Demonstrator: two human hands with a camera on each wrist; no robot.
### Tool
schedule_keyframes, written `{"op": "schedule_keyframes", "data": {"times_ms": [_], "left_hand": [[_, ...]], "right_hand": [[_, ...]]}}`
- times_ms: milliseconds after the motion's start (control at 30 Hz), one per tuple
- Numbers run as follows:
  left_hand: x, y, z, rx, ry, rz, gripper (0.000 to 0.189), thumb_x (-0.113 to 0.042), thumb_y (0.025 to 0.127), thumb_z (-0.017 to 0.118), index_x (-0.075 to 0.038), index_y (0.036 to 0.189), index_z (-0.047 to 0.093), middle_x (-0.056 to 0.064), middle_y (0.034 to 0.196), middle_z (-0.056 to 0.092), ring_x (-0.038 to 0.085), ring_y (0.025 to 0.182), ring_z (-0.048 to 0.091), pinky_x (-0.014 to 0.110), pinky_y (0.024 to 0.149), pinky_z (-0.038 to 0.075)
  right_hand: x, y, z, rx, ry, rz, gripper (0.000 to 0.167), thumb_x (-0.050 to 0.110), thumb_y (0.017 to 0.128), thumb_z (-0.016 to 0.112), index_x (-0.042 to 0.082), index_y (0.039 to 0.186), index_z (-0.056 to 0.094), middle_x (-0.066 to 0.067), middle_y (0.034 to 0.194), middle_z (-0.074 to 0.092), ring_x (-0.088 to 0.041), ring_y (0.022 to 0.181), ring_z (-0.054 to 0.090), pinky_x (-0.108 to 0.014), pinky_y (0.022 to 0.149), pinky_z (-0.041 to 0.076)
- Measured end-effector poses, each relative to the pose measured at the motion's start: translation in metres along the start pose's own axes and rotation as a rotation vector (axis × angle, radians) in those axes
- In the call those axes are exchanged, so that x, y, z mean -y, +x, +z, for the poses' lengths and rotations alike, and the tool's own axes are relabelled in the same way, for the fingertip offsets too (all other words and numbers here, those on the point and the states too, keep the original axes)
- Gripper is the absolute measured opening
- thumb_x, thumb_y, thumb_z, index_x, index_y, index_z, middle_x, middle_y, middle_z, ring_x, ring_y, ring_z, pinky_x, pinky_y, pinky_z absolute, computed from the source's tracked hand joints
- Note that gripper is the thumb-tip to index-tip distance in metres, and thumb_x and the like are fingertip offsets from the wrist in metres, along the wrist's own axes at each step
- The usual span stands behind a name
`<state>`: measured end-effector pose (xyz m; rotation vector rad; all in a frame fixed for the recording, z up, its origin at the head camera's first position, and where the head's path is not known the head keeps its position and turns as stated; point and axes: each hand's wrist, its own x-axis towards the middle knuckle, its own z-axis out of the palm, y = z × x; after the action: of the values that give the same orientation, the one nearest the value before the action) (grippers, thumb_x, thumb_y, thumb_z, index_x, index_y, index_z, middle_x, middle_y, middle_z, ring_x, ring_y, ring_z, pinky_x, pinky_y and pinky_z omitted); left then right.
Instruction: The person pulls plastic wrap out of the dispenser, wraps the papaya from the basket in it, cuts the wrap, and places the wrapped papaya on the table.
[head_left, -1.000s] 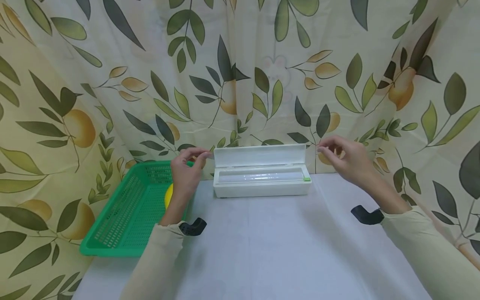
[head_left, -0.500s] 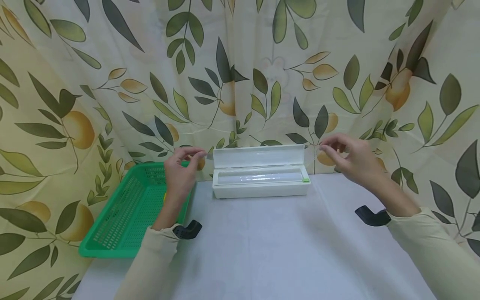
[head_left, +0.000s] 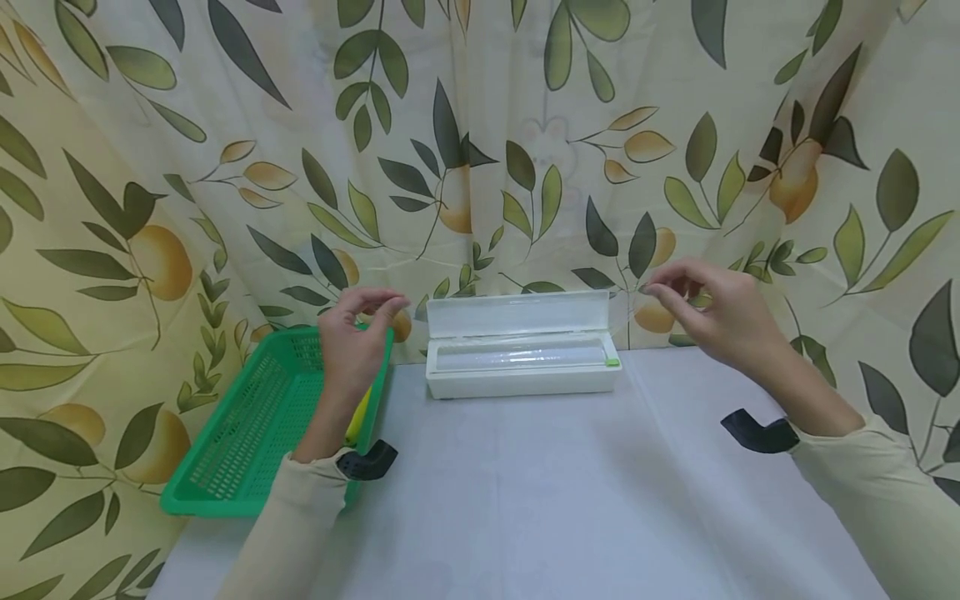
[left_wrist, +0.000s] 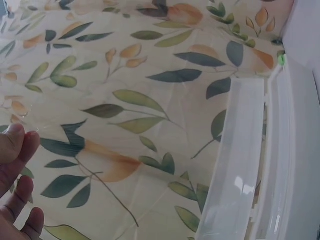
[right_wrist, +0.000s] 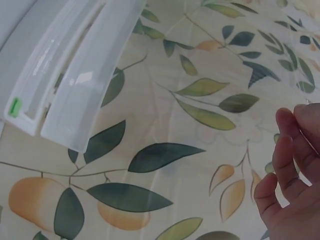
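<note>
My left hand [head_left: 352, 337] is raised over the green basket's far right corner, its thumb and forefinger pinching a thin, clear sheet of cling film [left_wrist: 33, 124]. The film shows only as faint glints and creases. To the right, my right hand [head_left: 716, 312] is up at about the same height and pinches the film's other side between thumb and fingertips. Between the hands, farther back on the table, stands a white cling film dispenser [head_left: 521, 383] with its lid [head_left: 517, 316] raised. A shiny roll [head_left: 517, 356] lies inside, and a green slider [head_left: 612, 362] sits at the right end.
A green plastic basket [head_left: 176, 498] stands at the table's left. In it lies a yellow, fruit-like thing [head_left: 358, 418], partly hidden by my left forearm. A leaf-patterned curtain [head_left: 495, 108] hangs right behind the white-covered table [head_left: 517, 500].
Both hands have moved slightly farther apart, the left one leftward and the right one rightward and a little up. The dispenser stays where it was.
</note>
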<state>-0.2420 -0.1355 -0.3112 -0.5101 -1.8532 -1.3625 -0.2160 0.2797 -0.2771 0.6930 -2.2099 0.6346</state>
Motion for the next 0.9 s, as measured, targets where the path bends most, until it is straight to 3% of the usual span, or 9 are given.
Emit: {"op": "schedule_keyframes", "data": {"times_ms": [433, 600, 733, 900], "left_hand": [[-0.016, -0.006, -0.009, -0.007, 0.010, 0.033, 0.010, -0.009, 0.092, 0.077, 0.000, 0.096, 0.078, 0.011, 0.091, 0.074, 0.012, 0.091, 0.059, 0.030, 0.081, 0.046], [-0.022, -0.012, -0.014, -0.012, -0.017, 0.055, 0.005, -0.002, 0.091, 0.076, 0.001, 0.095, 0.077, 0.013, 0.088, 0.072, 0.013, 0.088, 0.056, 0.029, 0.079, 0.046], [-0.025, -0.017, -0.018, -0.003, -0.031, 0.077, 0.005, 0.002, 0.091, 0.075, 0.002, 0.095, 0.077, 0.014, 0.088, 0.072, 0.013, 0.089, 0.057, 0.029, 0.080, 0.046], [-0.031, -0.021, -0.021, 0.002, -0.069, 0.110, 0.008, 0.009, 0.088, 0.075, 0.004, 0.094, 0.076, 0.012, 0.087, 0.073, 0.014, 0.089, 0.056, 0.028, 0.080, 0.046]], "right_hand": [[0.012, -0.006, -0.011, -0.035, 0.012, -0.068, 0.020, -0.009, 0.084, 0.076, -0.001, 0.102, 0.071, -0.009, 0.089, 0.071, -0.001, 0.081, 0.048, -0.009, 0.071, 0.037], [0.016, -0.013, -0.016, -0.046, 0.020, -0.092, 0.010, 0.008, 0.094, 0.073, 0.001, 0.101, 0.072, -0.006, 0.087, 0.070, -0.002, 0.080, 0.048, -0.010, 0.068, 0.036], [0.018, -0.022, -0.019, -0.058, 0.031, -0.103, 0.036, 0.037, 0.103, 0.063, 0.003, 0.101, 0.074, -0.003, 0.087, 0.069, -0.003, 0.080, 0.048, -0.011, 0.068, 0.036], [0.023, -0.029, -0.023, -0.065, 0.040, -0.107, 0.058, 0.056, 0.101, 0.053, 0.002, 0.102, 0.074, -0.005, 0.090, 0.070, -0.002, 0.081, 0.050, -0.008, 0.071, 0.038]]}}
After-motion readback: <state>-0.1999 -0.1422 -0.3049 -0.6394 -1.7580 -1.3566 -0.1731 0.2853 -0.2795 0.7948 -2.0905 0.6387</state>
